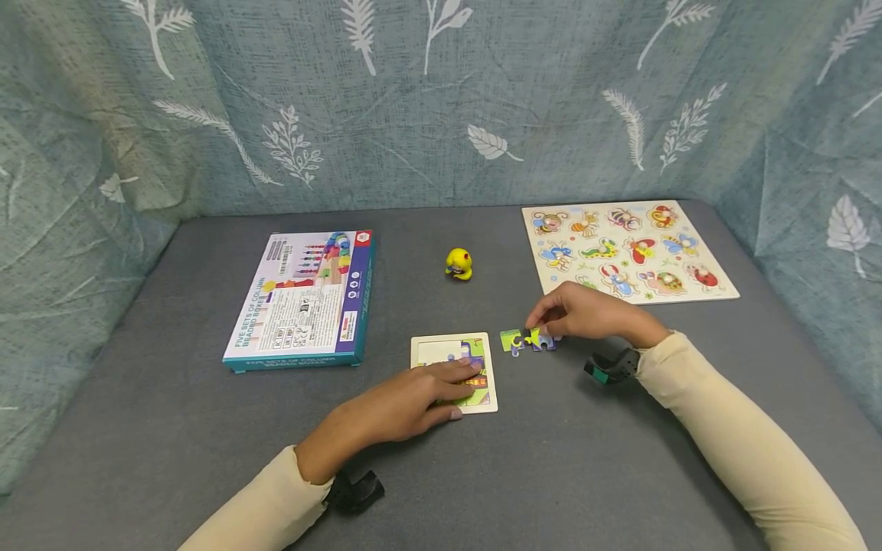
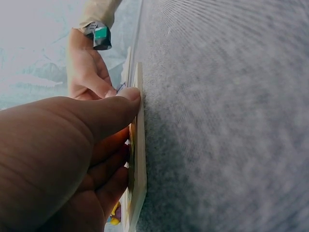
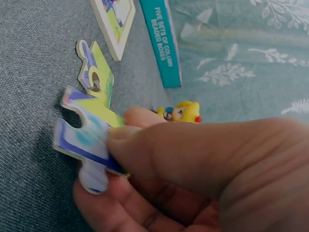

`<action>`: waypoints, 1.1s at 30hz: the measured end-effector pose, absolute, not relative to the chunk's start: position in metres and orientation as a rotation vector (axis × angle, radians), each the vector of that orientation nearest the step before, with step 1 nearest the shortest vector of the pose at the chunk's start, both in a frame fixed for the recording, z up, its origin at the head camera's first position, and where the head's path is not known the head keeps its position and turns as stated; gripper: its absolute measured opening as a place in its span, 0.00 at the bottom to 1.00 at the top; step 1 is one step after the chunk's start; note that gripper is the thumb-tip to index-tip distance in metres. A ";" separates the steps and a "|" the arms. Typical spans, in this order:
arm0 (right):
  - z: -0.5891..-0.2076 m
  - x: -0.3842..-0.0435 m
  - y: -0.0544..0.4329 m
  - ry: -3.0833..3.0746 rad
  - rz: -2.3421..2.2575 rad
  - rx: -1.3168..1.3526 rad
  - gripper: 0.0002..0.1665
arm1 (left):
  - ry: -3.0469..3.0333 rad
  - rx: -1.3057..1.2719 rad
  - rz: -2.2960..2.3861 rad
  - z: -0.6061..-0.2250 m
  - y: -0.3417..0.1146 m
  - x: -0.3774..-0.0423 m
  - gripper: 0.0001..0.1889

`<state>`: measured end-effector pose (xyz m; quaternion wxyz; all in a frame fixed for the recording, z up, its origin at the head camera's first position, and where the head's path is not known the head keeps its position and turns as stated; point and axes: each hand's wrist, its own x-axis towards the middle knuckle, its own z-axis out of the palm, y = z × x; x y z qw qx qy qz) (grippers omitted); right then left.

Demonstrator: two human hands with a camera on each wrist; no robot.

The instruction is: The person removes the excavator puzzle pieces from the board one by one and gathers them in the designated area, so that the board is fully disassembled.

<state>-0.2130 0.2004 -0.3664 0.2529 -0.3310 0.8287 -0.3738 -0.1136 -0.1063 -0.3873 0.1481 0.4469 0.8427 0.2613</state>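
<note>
My left hand (image 1: 413,399) rests flat on a small square jigsaw puzzle with a pale frame (image 1: 492,386), fingers spread over its pieces and covering part of the picture. In the left wrist view the thumb lies along the edge of the frame (image 2: 140,179). Just right of the puzzle, my right hand (image 1: 586,312) pinches a jigsaw piece (image 3: 91,135) between thumb and fingers, slightly tilted. A second jigsaw piece (image 1: 511,341), green with a yellow and purple patch, lies on the table beside it.
At left lies a bead toy box (image 1: 296,298). A small yellow toy figure (image 1: 458,264) stands beyond the puzzle. Behind the right hand is a wooden insect puzzle board (image 1: 623,249). A leaf-patterned curtain (image 1: 413,115) hangs along the back of the grey table (image 1: 482,482).
</note>
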 end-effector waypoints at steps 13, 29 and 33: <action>-0.363 -0.213 0.204 2.295 -0.966 -0.899 0.10 | 2.425 1.276 0.753 -0.389 -0.106 -0.114 0.23; -0.356 -0.212 0.213 2.285 -0.975 -0.875 0.12 | 2.417 1.247 0.757 -0.387 -0.107 -0.113 0.23; -0.358 -0.213 0.210 2.295 -0.983 -0.894 0.11 | 2.420 1.245 0.754 -0.388 -0.107 -0.113 0.23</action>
